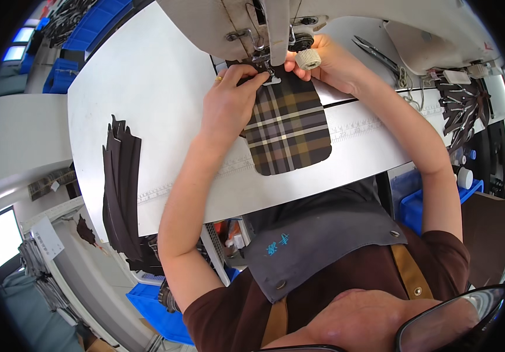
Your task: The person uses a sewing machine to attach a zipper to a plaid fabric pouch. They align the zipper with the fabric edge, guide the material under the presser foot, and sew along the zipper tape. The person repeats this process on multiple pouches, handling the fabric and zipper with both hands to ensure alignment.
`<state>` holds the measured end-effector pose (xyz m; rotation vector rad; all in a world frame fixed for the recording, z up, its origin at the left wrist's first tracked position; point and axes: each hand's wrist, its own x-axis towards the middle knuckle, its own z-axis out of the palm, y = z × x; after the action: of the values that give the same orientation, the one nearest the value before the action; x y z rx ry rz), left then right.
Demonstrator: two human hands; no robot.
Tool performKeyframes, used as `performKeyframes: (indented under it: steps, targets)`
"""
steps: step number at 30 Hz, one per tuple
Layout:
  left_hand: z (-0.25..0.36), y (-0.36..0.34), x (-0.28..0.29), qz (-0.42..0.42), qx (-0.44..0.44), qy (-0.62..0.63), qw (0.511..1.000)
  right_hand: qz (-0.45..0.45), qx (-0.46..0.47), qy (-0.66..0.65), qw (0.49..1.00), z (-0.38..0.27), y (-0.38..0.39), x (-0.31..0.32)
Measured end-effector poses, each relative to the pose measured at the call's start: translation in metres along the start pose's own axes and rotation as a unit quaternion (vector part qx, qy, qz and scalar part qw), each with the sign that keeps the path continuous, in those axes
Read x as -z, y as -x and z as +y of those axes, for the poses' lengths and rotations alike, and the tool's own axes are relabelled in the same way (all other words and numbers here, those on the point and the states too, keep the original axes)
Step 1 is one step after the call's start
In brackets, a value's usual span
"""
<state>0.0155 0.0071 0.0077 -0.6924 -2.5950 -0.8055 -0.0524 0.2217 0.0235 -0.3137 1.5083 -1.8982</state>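
A plaid fabric panel [290, 132] in brown, black and white, with rounded near corners, lies flat under the presser foot [272, 79] of a white sewing machine [346, 17]. My left hand [226, 102] is closed, its thumb and fingertips pinching the panel's far left part right beside the foot. Curled at the far right edge of the panel are the fingers of my right hand [331, 61]. A cream knob [308, 58] partly covers them, so what they hold I cannot make out.
A bundle of dark strips [122, 188] lies at the table's left edge. Black scissors or snips [375, 53] rest behind my right forearm, near loose thread [408, 88]. Dark zipper-like pieces [463, 108] hang at the far right. Ruler tape [229, 168] runs across the white table [147, 76].
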Motion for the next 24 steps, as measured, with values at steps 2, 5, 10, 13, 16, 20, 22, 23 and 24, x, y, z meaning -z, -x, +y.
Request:
performKeyframes:
  steps: [2, 5, 10, 13, 16, 20, 22, 23, 24]
  targets:
    - [-0.001, 0.001, 0.000, 0.007, -0.002, 0.007, 1.000, 0.086, 0.156, 0.256, 0.950, 0.008, 0.000, -0.006]
    - [-0.002, 0.002, 0.003, 0.015, 0.017, 0.050, 0.999, 0.144, 0.321, 0.447, 0.822, 0.023, -0.001, -0.012]
    - [-0.002, 0.002, 0.006, 0.012, 0.016, 0.056, 0.998, 0.124, 0.350, 0.530, 0.762, 0.037, -0.005, -0.011]
    - [0.000, 0.000, 0.006, 0.018, -0.002, 0.034, 0.999, 0.109, 0.371, 0.563, 0.730, 0.032, -0.005, -0.010]
    - [0.002, -0.001, 0.005, 0.021, -0.016, 0.005, 1.000, 0.064, 0.441, 0.642, 0.624, 0.024, -0.005, -0.014]
    - [0.001, -0.001, 0.004, 0.024, -0.029, -0.012, 0.999, 0.024, 0.500, 0.681, 0.535, 0.020, -0.007, -0.017]
    - [0.000, -0.002, 0.003, 0.025, -0.029, -0.005, 0.999, 0.010, 0.511, 0.693, 0.508, 0.016, -0.007, -0.015]
    - [-0.001, -0.002, 0.003, 0.024, -0.026, 0.003, 0.999, 0.003, 0.508, 0.697, 0.507, 0.016, -0.009, -0.014]
    - [-0.001, -0.002, 0.003, 0.023, -0.024, 0.011, 0.999, -0.003, 0.505, 0.700, 0.506, 0.017, -0.013, -0.012]
